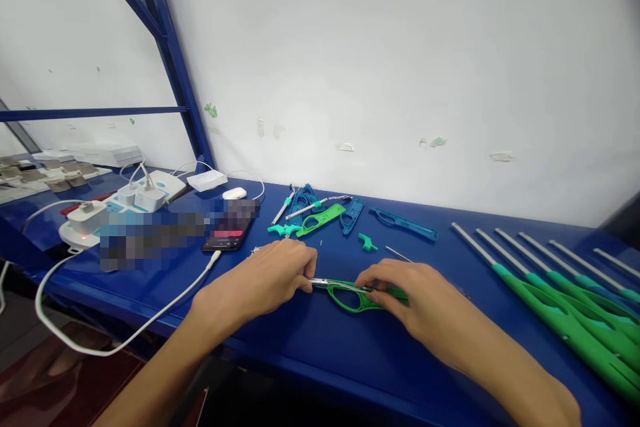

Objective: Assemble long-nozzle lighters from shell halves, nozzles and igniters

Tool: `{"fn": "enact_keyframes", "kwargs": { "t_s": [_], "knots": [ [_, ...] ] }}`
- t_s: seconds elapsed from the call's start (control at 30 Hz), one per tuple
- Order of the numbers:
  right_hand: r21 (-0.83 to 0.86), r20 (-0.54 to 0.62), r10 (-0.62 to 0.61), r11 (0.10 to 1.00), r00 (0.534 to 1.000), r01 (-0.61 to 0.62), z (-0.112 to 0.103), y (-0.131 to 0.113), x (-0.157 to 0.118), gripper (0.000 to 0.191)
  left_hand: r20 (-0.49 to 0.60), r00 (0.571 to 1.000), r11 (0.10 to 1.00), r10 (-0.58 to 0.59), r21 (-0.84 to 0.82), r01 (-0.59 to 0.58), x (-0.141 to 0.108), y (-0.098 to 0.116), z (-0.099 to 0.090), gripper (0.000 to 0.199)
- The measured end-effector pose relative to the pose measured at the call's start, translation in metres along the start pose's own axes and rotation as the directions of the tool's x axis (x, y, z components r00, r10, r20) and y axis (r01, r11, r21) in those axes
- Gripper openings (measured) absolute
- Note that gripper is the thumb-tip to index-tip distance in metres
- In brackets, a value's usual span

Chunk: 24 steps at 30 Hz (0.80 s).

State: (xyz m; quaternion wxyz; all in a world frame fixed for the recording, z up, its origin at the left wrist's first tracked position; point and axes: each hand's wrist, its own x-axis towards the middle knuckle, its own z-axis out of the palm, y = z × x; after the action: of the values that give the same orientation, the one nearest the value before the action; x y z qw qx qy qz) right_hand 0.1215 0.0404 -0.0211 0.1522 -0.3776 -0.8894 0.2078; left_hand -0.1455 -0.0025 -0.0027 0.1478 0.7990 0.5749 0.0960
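A green plastic handle shell (353, 303) with an oval opening lies near the front of the blue table. A metal tube (320, 282) runs into its left end. My left hand (275, 273) pinches the tube between thumb and fingertips. On the right, my right hand (405, 283) has thumb and fingers closed on the shell's body, covering part of it. Behind the hands lie a light green shell (323, 219), blue shells (404, 223), teal trigger pieces (367, 242) and thin metal tubes with wires (313, 205).
Several green lighters with metal tubes (555, 293) line the right side. A phone (233, 227) with a white cable (165, 317) lies at left, beside power strips with plugs (87, 220). A blue metal frame (173, 53) stands behind; a white wall (400, 67) backs the table (320, 347).
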Motion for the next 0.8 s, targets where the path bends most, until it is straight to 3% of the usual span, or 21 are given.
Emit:
{"fn": "enact_keyframes", "kwargs": {
  "t_s": [0.3,0.6,0.8],
  "knots": [
    [-0.003,0.017,0.021,1.0,1.0,-0.021,0.0,-0.002,0.001,0.02,-0.035,0.999,1.0,-0.009,0.015,0.009,0.007,0.001,0.006,0.02],
    [0.017,0.016,0.037,0.999,0.999,-0.037,-0.003,-0.004,-0.001,0.018,-0.051,0.997,0.987,-0.063,0.142,0.07,-0.002,0.028,0.001,0.027],
    [0.025,-0.076,0.081,0.997,0.994,-0.079,-0.013,0.003,-0.006,0.023,-0.033,0.998,0.985,-0.053,0.16,0.058,0.0,0.025,0.001,0.027]
  ]
}}
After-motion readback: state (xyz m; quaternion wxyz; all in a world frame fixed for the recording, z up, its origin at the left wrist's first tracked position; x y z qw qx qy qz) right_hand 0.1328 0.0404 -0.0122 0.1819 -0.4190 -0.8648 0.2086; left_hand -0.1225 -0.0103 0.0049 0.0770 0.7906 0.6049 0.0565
